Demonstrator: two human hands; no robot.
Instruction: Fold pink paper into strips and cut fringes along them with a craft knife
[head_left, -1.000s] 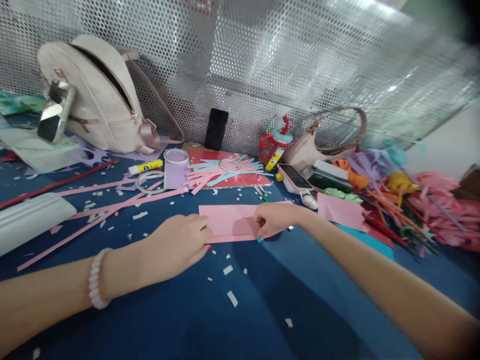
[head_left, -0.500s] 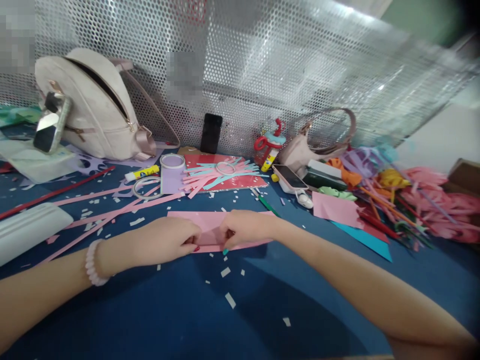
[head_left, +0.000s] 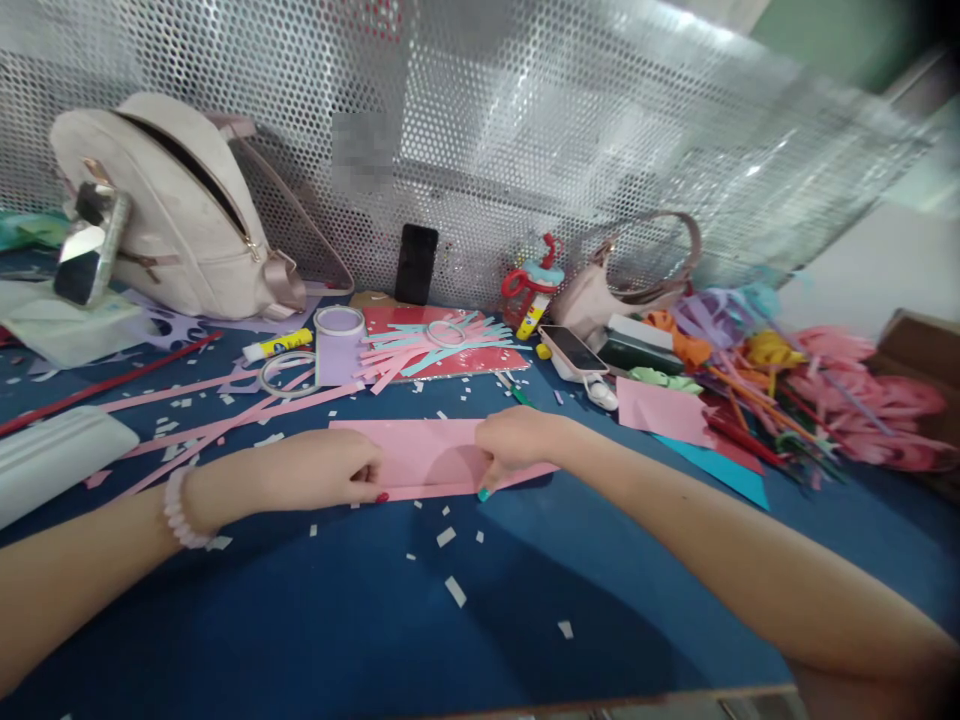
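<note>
Nearest, across the lower frame, two bare forearms reach in over the blue tabletop [head_left: 465, 640], which is dotted with small white paper scraps [head_left: 455, 590]. The left hand [head_left: 330, 470], a pale bead bracelet [head_left: 177, 510] on its wrist, lies knuckles up with fingers curled, its tips pressing the left end of the folded pink paper sheet [head_left: 431, 455] at the frame's centre. The right hand [head_left: 514, 445] presses fingertips down on the sheet's near edge toward its right end, fingers bunched together; neither hand lifts it. The sheet lies flat on the table, long side across the frame. It looks thin, light and easily creased, so it would likely slide unless pinned, and is best held at the ends or along the folded edge. Beyond it lie long pink paper strips [head_left: 225, 420], tape rolls [head_left: 285, 372], a glue stick [head_left: 276, 345] and a red card [head_left: 442, 345] heaped with cut strips. Farthest, at upper left, a beige backpack [head_left: 161, 205] leans on the perforated metal screen [head_left: 562, 120].
</note>
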